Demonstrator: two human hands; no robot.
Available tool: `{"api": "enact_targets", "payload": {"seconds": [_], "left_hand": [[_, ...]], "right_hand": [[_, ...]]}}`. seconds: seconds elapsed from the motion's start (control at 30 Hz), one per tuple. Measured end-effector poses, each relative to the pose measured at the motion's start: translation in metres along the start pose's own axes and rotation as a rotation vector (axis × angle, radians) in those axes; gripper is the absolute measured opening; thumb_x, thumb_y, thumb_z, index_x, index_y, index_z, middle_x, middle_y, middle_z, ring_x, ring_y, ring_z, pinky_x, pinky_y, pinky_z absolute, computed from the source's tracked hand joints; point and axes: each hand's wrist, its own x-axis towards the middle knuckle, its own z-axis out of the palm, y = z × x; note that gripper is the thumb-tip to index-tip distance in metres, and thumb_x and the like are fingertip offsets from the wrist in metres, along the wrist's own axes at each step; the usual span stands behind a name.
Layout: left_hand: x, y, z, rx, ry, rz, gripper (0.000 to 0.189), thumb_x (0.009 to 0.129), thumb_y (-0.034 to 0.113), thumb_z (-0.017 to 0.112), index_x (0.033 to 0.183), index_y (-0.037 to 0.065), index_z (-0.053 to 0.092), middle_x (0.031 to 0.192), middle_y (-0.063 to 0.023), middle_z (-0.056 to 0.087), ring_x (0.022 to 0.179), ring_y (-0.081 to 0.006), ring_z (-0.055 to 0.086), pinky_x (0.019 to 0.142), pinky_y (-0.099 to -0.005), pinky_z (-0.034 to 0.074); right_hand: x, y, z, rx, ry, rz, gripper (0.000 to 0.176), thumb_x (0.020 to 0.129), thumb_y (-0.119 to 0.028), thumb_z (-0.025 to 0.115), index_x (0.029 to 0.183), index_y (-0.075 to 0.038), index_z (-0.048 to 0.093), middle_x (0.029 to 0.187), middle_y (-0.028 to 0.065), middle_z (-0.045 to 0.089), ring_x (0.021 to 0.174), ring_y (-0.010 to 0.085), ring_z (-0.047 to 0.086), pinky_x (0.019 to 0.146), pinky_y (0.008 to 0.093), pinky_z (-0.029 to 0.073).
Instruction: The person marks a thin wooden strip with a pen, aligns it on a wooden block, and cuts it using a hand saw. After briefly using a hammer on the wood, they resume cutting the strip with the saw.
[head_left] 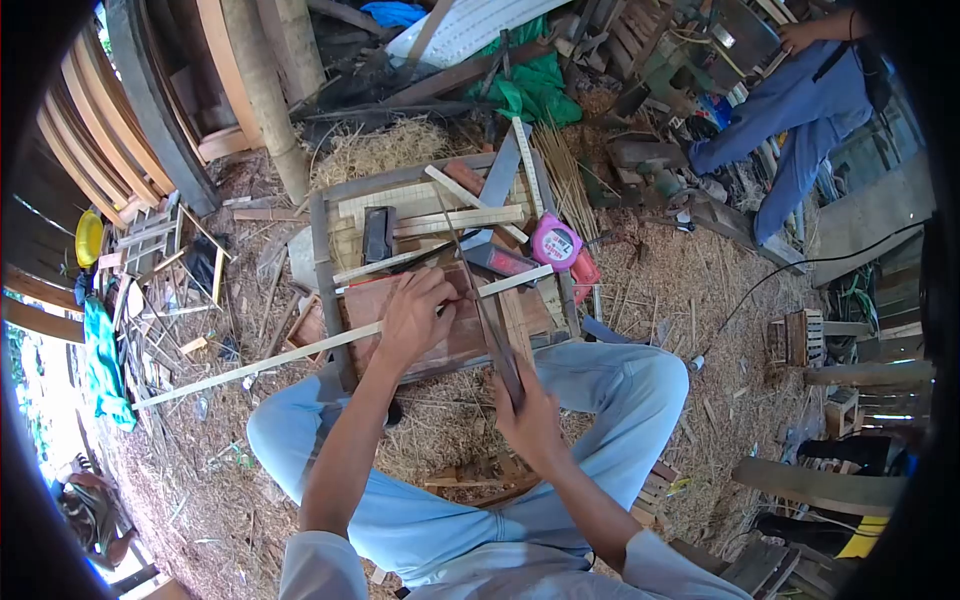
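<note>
My left hand (412, 315) presses a long thin wood strip (270, 361) down on a reddish-brown board (365, 304), its fingers closed round the strip. The strip runs far out to the left, and its short end sticks out to the right. My right hand (530, 425) grips the handle of a handsaw (492, 335). The saw's narrow blade lies across the strip, just right of my left fingers. Whether its teeth have cut in cannot be made out. Board and strip rest on a low worktable (322, 240) between my knees.
A pink tape measure (556, 242), a dark block-shaped tool (379, 234) and several wood strips lie on the worktable. Shavings (640, 290) cover the ground. Curved timbers (155, 100) stand at left. A person in blue trousers (790, 125) is at upper right.
</note>
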Motion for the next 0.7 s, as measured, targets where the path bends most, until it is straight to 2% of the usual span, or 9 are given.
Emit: {"api": "enact_targets", "payload": {"seconds": [0.03, 0.1, 0.17, 0.33, 0.37, 0.43, 0.5, 0.57, 0.7], "left_hand": [[0.001, 0.001, 0.000, -0.002, 0.020, -0.005, 0.016, 0.072, 0.007, 0.075, 0.083, 0.006, 0.064, 0.086, -0.0089, 0.055, 0.089, -0.0302, 0.058, 0.082, -0.0415, 0.044], [0.004, 0.002, -0.002, -0.020, 0.027, 0.008, 0.016, 0.072, 0.007, 0.075, 0.083, 0.006, 0.064, 0.086, -0.0089, 0.055, 0.089, -0.0300, 0.058, 0.082, -0.0417, 0.044], [-0.004, 0.002, 0.000, -0.050, 0.013, 0.012, 0.016, 0.072, 0.007, 0.075, 0.083, 0.006, 0.064, 0.086, -0.0089, 0.055, 0.089, -0.0299, 0.058, 0.082, -0.0418, 0.044], [0.001, 0.002, -0.005, 0.025, -0.032, -0.026, 0.014, 0.073, 0.007, 0.075, 0.082, 0.007, 0.063, 0.087, -0.0084, 0.056, 0.091, -0.0286, 0.059, 0.082, -0.0410, 0.044], [0.001, 0.003, -0.007, 0.029, -0.031, -0.018, 0.014, 0.073, 0.007, 0.075, 0.082, 0.007, 0.063, 0.087, -0.0084, 0.056, 0.091, -0.0286, 0.059, 0.082, -0.0410, 0.044], [0.003, 0.003, -0.005, 0.000, -0.028, -0.001, 0.014, 0.074, 0.007, 0.074, 0.082, 0.007, 0.063, 0.086, -0.0082, 0.055, 0.090, -0.0287, 0.059, 0.082, -0.0408, 0.044], [0.003, 0.000, 0.000, -0.011, -0.005, 0.005, 0.014, 0.074, 0.007, 0.074, 0.082, 0.007, 0.063, 0.086, -0.0081, 0.055, 0.089, -0.0286, 0.059, 0.082, -0.0407, 0.043], [0.002, -0.003, 0.002, -0.016, 0.007, -0.007, 0.014, 0.074, 0.007, 0.074, 0.081, 0.007, 0.063, 0.086, -0.0079, 0.055, 0.089, -0.0286, 0.058, 0.081, -0.0405, 0.043], [-0.001, -0.003, 0.003, -0.042, 0.009, 0.011, 0.013, 0.074, 0.008, 0.074, 0.081, 0.006, 0.063, 0.085, -0.0083, 0.055, 0.088, -0.0289, 0.058, 0.081, -0.0401, 0.043]], "right_hand": [[-0.029, 0.012, -0.007, -0.057, 0.019, -0.008, 0.046, 0.095, -0.013, 0.066, 0.137, 0.001, 0.055, 0.088, 0.0228, 0.071, 0.071, 0.0351, 0.073, 0.064, 0.0376, 0.056], [-0.067, 0.024, -0.028, -0.079, 0.051, -0.156, 0.054, 0.094, -0.013, 0.066, 0.143, 0.001, 0.050, 0.089, 0.0279, 0.070, 0.071, 0.0449, 0.070, 0.064, 0.0431, 0.058], [-0.067, 0.029, -0.023, -0.028, 0.015, -0.106, 0.054, 0.093, -0.013, 0.067, 0.142, 0.002, 0.050, 0.091, 0.0282, 0.070, 0.072, 0.0448, 0.071, 0.065, 0.0434, 0.058], [0.045, -0.006, 0.016, 0.064, 0.027, -0.109, 0.050, 0.094, -0.013, 0.066, 0.139, 0.005, 0.052, 0.091, 0.0283, 0.070, 0.075, 0.0441, 0.071, 0.064, 0.0428, 0.056], [0.042, -0.006, 0.015, 0.068, 0.034, -0.114, 0.050, 0.094, -0.013, 0.066, 0.139, 0.005, 0.052, 0.091, 0.0283, 0.070, 0.075, 0.0441, 0.071, 0.064, 0.0428, 0.056], [0.027, -0.004, 0.009, 0.100, 0.059, -0.126, 0.044, 0.096, -0.018, 0.065, 0.135, 0.002, 0.057, 0.090, 0.0249, 0.071, 0.076, 0.0365, 0.074, 0.066, 0.0401, 0.055], [-0.027, 0.009, -0.008, -0.041, 0.016, 0.006, 0.044, 0.097, -0.019, 0.065, 0.135, 0.002, 0.057, 0.094, 0.0229, 0.073, 0.077, 0.0327, 0.075, 0.068, 0.0389, 0.056], [-0.074, 0.022, -0.026, -0.015, -0.002, -0.052, 0.051, 0.096, -0.014, 0.065, 0.142, 0.004, 0.050, 0.090, 0.0233, 0.073, 0.072, 0.0377, 0.074, 0.065, 0.0400, 0.058], [-0.073, 0.028, -0.016, -0.060, 0.036, -0.072, 0.051, 0.096, -0.017, 0.065, 0.141, 0.003, 0.051, 0.091, 0.0222, 0.074, 0.072, 0.0369, 0.074, 0.064, 0.0401, 0.058]]}}
